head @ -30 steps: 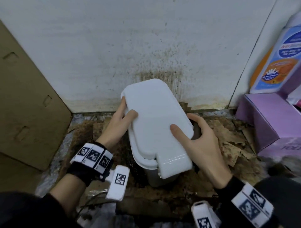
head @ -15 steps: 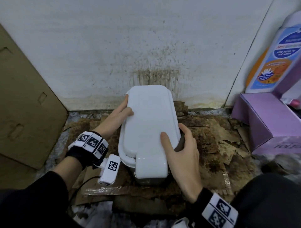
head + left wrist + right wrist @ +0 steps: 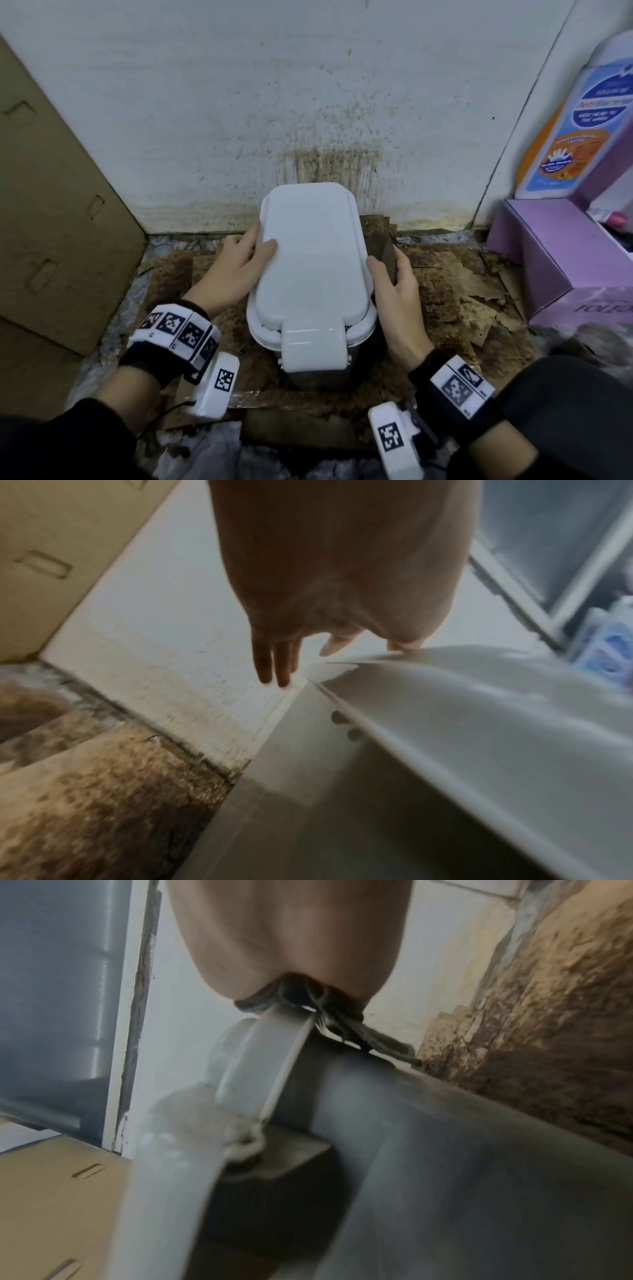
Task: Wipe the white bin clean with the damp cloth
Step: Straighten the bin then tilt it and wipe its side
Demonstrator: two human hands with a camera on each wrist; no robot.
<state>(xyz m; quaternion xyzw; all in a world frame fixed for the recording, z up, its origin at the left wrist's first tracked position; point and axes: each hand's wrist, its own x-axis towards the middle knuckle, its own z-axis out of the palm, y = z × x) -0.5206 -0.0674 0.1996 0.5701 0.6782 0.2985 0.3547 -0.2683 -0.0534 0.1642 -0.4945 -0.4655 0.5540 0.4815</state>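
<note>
The white bin (image 3: 308, 260) stands upright on the floor against the wall, with its lid down and the latch flap facing me. My left hand (image 3: 246, 260) steadies its left side: the thumb lies on the lid, and the straight fingers (image 3: 274, 666) hang past the lid's edge (image 3: 462, 710). My right hand (image 3: 394, 284) grips a dark damp cloth (image 3: 385, 260) and presses it against the bin's right side under the rim. In the right wrist view the cloth (image 3: 346, 1026) is bunched between my palm and the bin's rim (image 3: 274, 1047).
A stained white wall (image 3: 325, 161) rises right behind the bin. Brown cardboard (image 3: 51, 205) leans at the left. A purple box (image 3: 555, 260) and a large bottle (image 3: 575, 130) stand at the right. Torn, dirty cardboard (image 3: 462, 284) covers the floor. My dark-clad knee (image 3: 565, 411) is at the lower right.
The bin has swung from a slanted position to square against the wall. My right hand slid off the lid top down to the bin's right side with the cloth.
</note>
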